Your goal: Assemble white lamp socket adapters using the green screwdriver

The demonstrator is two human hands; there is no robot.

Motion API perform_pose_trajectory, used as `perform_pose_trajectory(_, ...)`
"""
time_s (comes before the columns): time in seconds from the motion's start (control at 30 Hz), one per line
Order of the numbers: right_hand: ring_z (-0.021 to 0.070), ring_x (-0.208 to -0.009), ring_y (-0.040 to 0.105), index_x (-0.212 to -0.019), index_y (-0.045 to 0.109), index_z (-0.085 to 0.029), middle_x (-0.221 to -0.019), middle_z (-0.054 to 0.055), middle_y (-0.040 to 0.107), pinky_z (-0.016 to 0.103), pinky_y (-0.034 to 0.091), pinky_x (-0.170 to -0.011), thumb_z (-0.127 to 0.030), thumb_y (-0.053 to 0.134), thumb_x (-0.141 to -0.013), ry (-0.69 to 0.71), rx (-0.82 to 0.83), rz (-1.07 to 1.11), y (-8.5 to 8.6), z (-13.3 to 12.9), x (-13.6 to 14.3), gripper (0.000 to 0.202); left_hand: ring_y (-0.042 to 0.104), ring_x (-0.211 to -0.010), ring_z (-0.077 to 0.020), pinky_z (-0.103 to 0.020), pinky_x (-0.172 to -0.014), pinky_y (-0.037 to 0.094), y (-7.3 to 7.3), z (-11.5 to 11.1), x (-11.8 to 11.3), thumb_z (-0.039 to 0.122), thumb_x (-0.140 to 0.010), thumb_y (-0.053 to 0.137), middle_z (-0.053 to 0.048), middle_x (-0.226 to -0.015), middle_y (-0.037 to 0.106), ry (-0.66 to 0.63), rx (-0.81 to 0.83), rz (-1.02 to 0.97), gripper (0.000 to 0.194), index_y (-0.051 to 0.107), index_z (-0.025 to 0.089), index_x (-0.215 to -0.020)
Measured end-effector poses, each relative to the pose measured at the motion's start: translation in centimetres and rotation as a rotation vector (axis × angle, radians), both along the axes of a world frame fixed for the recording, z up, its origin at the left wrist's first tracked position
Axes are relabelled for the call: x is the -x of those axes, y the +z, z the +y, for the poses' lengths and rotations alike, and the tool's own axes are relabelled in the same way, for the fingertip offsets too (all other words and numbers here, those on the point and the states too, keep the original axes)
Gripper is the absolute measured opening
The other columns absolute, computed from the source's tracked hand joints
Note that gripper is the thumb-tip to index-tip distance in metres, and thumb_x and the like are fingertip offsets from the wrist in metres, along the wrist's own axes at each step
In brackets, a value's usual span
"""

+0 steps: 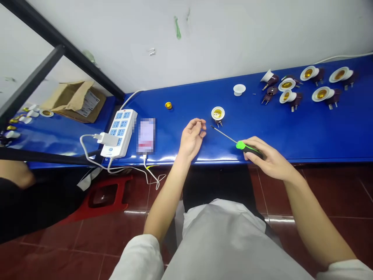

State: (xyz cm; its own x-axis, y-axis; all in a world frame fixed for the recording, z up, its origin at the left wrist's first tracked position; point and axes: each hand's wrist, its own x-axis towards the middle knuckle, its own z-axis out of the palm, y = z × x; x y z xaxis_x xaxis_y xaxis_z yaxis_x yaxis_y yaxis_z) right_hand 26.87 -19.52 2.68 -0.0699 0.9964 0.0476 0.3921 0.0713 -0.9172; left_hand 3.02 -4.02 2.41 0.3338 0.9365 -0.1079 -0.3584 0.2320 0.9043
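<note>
Carton point(80, 102), open-flapped, stands at the far left on the blue tabletop point(180, 149), seen past a black frame. Next comes a white power strip point(124, 130) with a charger plugged in, then a cabled phone point(146, 134). Behind them and to the right sits a gold threaded shell point(168, 105): thin metal by its look, light and apt to roll, best pinched at its rim.

My left hand point(191, 138) is raised over the table's front part, thumb and forefinger brought close; whether a small piece lies between them I cannot tell.

Just right of it rests the lampholder point(218, 113), its white flared mouth up and its pins showing below. It should be light and rigid, the glossy rim slightly slippery and perhaps brittle; the dark body under the flare offers the surer hold. The Phillips-type screwdriver point(251, 149) points its dark tip toward it, apart from it. Behind lies a loose white collar point(239, 90), hard and light, best taken by its edge.

My right hand point(268, 157) is closed around the green-and-black handle, whose thick, probably grippy barrel suits a full grasp. At the far right stand further plug-in lampholders point(322, 93), dark-bodied and two-pinned.
</note>
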Motion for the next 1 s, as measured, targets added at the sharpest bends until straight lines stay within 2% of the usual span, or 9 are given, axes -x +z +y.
perform_pose_trajectory(0.13,0.0205,-0.11,0.07,-0.136,0.071,-0.027,-0.124,0.01,0.07,0.041,0.061,-0.105,-0.054,0.06,-0.103,-0.008,-0.034,-0.068,-0.3,0.7,0.2,0.045,0.06,-0.08,-0.0056,-0.018,-0.066,0.043,-0.8,-0.8,0.3,0.026,-0.098,0.074,-0.002,-0.105,0.069,0.032,0.071,-0.048,0.011,0.064,0.022,-0.099)
perform_pose_trajectory(0.23,0.0202,-0.118,0.069,-0.142,0.07,-0.029,-0.129,0.008,0.071,0.039,0.059,-0.108,-0.052,0.061,-0.103,-0.016,-0.034,-0.093,-0.6,0.7,0.1,0.046,0.061,-0.08,-0.006,-0.019,-0.067,0.044,-1.1,-1.2,0.5,0.026,-0.098,0.076,-0.001,-0.101,0.069,0.062,0.101,-0.01,0.011,0.066,0.023,-0.102)
perform_pose_trajectory(0.33,0.0187,-0.119,0.069,-0.141,0.071,-0.03,-0.131,0.006,0.072,0.036,0.058,-0.108,-0.049,0.062,-0.104,-0.018,-0.054,-0.105,-0.7,0.5,0.0,0.043,0.063,-0.082,-0.0065,-0.02,-0.071,0.046,-1.0,-1.5,0.5,0.025,-0.098,0.076,0.0,-0.102,0.072,0.094,0.151,0.027,0.012,0.069,0.025,-0.109)
perform_pose_trajectory(0.4,0.0181,-0.118,0.07,-0.14,0.072,-0.029,-0.13,0.006,0.073,0.035,0.059,-0.107,-0.047,0.061,-0.104,-0.013,-0.076,-0.114,-0.8,0.5,0.1,0.041,0.064,-0.08,-0.006,-0.02,-0.072,0.046,-0.7,-1.7,0.4,0.022,-0.095,0.08,0.0,-0.1,0.073,0.119,0.193,-0.018,0.018,0.072,0.025,-0.11)
perform_pose_trajectory(0.53,0.0152,-0.114,0.07,-0.139,0.072,-0.028,-0.127,0.005,0.074,0.031,0.059,-0.104,-0.043,0.061,-0.105,-0.014,-0.115,-0.136,-0.8,0.5,0.3,0.039,0.064,-0.076,-0.0052,-0.019,-0.067,0.043,-0.3,-2.1,0.2,0.018,-0.081,0.094,0.001,-0.092,0.074,0.128,0.228,-0.163,0.028,0.076,0.021,-0.103)
perform_pose_trajectory(0.63,0.0136,-0.114,0.07,-0.14,0.072,-0.029,-0.127,0.004,0.074,0.028,0.058,-0.104,-0.041,0.061,-0.105,-0.015,-0.121,-0.147,-0.7,0.5,0.4,0.038,0.063,-0.075,-0.0055,-0.019,-0.066,0.043,-0.3,-2.1,0.1,0.017,-0.077,0.096,0.0,-0.091,0.075,0.12,0.232,-0.181,0.029,0.078,0.02,-0.1)
perform_pose_trajectory(0.8,0.013,-0.112,0.07,-0.139,0.072,-0.029,-0.127,0.004,0.074,0.027,0.059,-0.103,-0.039,0.062,-0.105,-0.011,-0.135,-0.148,-0.7,0.5,0.4,0.037,0.062,-0.074,-0.0058,-0.019,-0.064,0.042,-0.5,-2.1,0.2,0.022,-0.071,0.101,0.0,-0.091,0.076,0.12,0.217,-0.17,0.034,0.08,0.021,-0.098)
perform_pose_trajectory(1.0,0.0121,-0.113,0.07,-0.14,0.071,-0.029,-0.127,0.003,0.073,0.026,0.058,-0.103,-0.037,0.062,-0.105,-0.009,-0.15,-0.151,-0.8,0.5,0.4,0.037,0.062,-0.076,-0.0062,-0.019,-0.065,0.044,-1.2,-2.1,0.2,0.036,-0.065,0.106,-0.001,-0.095,0.077,0.122,0.126,-0.121,0.045,0.081,0.023,-0.1)
